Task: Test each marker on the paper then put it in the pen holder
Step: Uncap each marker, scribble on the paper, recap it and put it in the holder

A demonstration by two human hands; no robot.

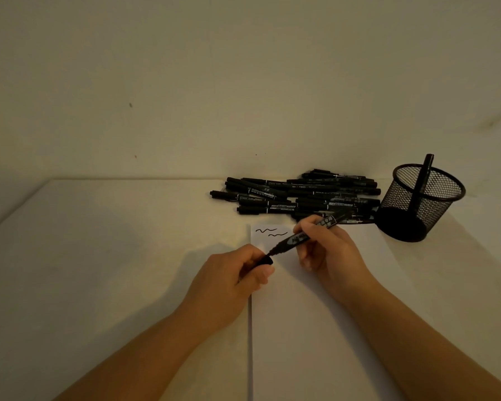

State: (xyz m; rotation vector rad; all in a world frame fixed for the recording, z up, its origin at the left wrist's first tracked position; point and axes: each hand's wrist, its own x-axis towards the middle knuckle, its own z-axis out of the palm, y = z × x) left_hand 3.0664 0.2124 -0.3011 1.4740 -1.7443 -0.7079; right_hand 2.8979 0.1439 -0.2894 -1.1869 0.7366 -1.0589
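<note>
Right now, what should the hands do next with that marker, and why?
Probably press the cap back on. The left hand holds the cap right at the tip of the marker in the right hand, and two squiggles already show on the paper. Then it can join the one in the pen holder.

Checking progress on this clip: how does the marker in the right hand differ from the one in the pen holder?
The marker in the right hand is uncapped, its tip bare; the marker in the pen holder looks capped. The held one slants low over the paper, gripped by the right hand; the other leans steeply, untouched, inside the mesh pen holder. Both are black.
</note>
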